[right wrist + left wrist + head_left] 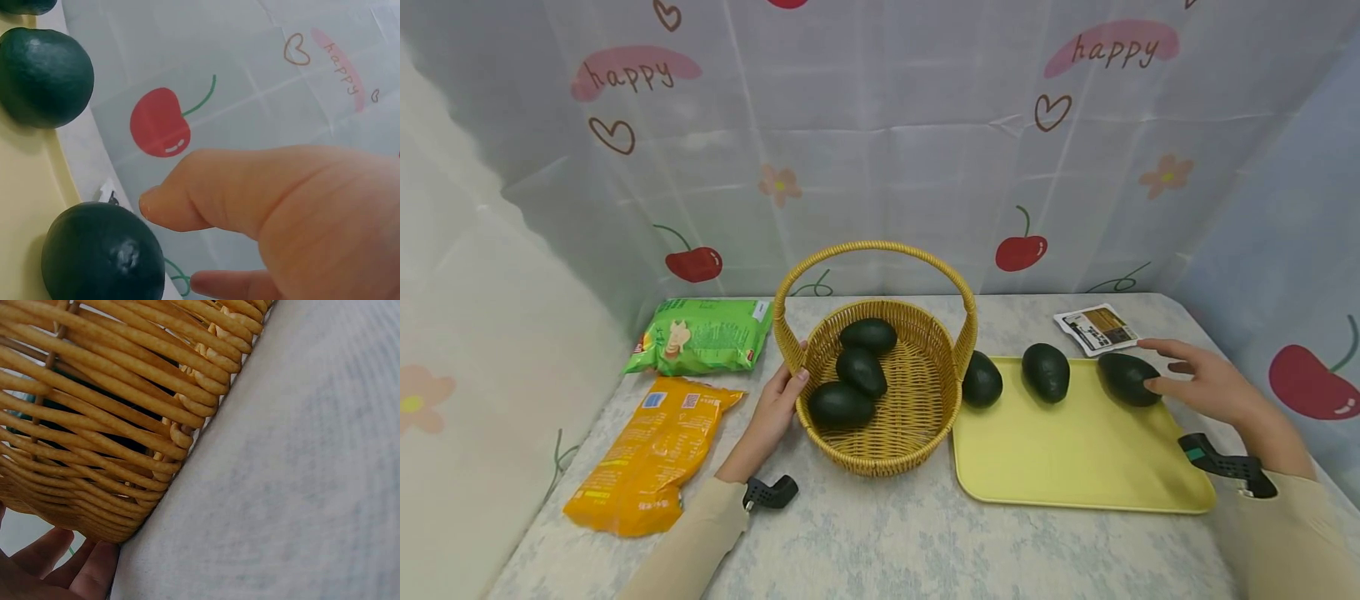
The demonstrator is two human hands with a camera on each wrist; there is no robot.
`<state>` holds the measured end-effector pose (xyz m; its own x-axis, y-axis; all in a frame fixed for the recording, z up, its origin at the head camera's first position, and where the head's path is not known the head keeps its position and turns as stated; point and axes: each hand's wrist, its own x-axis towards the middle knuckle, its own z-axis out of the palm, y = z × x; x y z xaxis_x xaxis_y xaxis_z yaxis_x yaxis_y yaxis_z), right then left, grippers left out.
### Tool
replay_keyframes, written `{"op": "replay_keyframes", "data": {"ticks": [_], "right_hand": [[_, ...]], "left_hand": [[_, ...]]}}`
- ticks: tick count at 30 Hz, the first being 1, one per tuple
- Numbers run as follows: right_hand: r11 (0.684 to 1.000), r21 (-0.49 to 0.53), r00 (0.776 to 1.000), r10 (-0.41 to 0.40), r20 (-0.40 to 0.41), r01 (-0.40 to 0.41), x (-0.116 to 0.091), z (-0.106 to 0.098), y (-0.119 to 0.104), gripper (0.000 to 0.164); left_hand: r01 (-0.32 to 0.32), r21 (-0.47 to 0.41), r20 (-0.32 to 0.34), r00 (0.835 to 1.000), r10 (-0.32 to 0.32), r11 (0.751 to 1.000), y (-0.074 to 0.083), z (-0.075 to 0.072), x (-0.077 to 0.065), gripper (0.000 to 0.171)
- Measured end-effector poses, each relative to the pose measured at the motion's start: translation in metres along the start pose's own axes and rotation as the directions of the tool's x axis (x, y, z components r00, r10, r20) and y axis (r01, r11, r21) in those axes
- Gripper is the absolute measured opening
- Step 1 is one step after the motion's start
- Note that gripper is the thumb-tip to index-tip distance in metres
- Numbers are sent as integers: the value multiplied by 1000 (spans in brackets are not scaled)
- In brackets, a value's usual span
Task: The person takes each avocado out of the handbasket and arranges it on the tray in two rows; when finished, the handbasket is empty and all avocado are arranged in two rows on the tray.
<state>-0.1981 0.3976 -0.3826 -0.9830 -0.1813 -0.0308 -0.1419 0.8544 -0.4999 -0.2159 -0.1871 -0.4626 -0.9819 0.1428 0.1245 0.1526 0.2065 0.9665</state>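
Note:
A woven basket (pixel 904 454) with a tall arched handle stands mid-table, three dark green avocados (pixel 841 406) lying in its left half. At its left side my left hand (pixel 778 398) holds it, thumb at the rim by the handle's foot. In the left wrist view, fingertips (pixel 94 569) lie against the wicker wall. On the yellow tray (pixel 1075 458) are three more avocados (pixel 1046 372) along the far edge. My right hand (pixel 1217 385) reaches over the rightmost avocado (pixel 1127 380), fingers spread, the thumb (pixel 181 194) right beside its skin in the right wrist view.
A green snack bag (pixel 703 336) and an orange bag (pixel 651 458) lie left of the basket. Behind the tray is a small flat packet (pixel 1096 328) with a dark label. A printed curtain (pixel 880 167) hangs along the table's back and sides.

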Motion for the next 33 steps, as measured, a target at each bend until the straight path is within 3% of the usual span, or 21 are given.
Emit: {"op": "replay_keyframes", "data": {"ticks": [11,20,33], "right_hand": [[999,-39,1000,2,-14,-2,-7,-5,-21,64],[982,-51,981,-183,-68,180,-9,4,-56,58],[925,-71,924,-377,-70,373,-11,30,-106,55]], "left_hand": [[-6,-8,2,1000,6,1000,-2,0,2,56],[-17,7,-2,1000,17,1000,-3,0,2,56],[12,-14,15,1000,-11,1000,-2,0,0,57]]}}
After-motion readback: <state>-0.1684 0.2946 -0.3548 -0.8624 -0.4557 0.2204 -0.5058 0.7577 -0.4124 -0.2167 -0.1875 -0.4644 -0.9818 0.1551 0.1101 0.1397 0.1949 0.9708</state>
